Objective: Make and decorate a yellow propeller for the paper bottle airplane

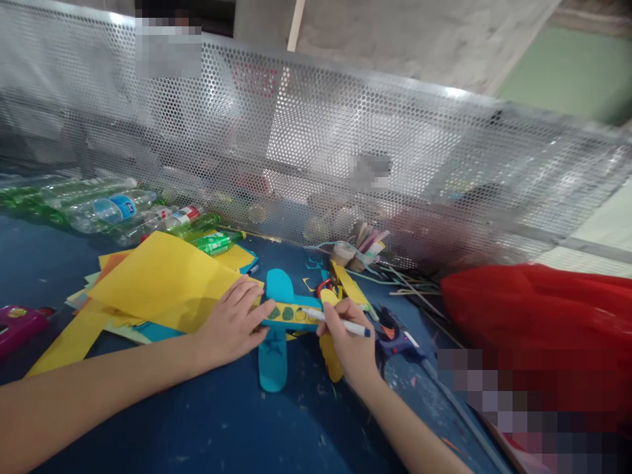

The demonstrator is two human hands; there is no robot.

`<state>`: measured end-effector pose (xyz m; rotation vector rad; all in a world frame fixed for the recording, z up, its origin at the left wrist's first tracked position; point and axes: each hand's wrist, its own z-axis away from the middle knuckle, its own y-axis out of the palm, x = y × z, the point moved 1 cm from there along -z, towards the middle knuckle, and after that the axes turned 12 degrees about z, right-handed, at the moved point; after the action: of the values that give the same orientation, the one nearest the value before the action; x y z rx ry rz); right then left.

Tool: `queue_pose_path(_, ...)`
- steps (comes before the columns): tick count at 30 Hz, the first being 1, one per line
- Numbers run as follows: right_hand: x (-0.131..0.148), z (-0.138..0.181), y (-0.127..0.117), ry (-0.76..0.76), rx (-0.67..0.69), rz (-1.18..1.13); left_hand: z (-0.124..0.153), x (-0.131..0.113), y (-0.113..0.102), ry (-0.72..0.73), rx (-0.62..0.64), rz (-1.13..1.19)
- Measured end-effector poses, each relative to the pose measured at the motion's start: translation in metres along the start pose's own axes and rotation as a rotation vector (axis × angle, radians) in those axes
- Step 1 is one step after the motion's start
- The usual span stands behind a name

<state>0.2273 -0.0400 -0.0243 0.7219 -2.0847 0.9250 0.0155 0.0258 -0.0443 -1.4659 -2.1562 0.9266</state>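
Observation:
A blue paper airplane model (273,375) lies on the table, with a yellow strip along its body. Dark filled circles and an outlined one mark that strip, and a dark star shows on the near wing. My left hand (237,316) rests on the model's left end, fingers stretched out and pressing it down. Between the fingers of my right hand (350,336) is a white marker (355,327) with a dark blue end, its tip at the outlined circle. Yellow paper pieces (332,359) at the model's right end are partly hidden by my right hand.
Yellow paper sheets (162,280) are piled at the left, before several plastic bottles (113,207). A blue glue gun (402,342) lies to the right, near a red bag (533,316). A purple tool (22,329) sits far left. A perforated metal screen (316,145) stands behind.

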Motion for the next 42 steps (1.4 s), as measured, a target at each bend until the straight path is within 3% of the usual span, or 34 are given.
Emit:
queue_pose_path(15,-0.003,-0.0008,-0.0023,0.023,-0.033,-0.011,0.0001,0.0012,0.0013,0.018,-0.029,-0.013)
queue_pose_path(42,-0.0002,-0.0036,-0.0031,0.036,0.049,-0.007,-0.0005,0.0013,0.0014,0.009,-0.006,0.0)
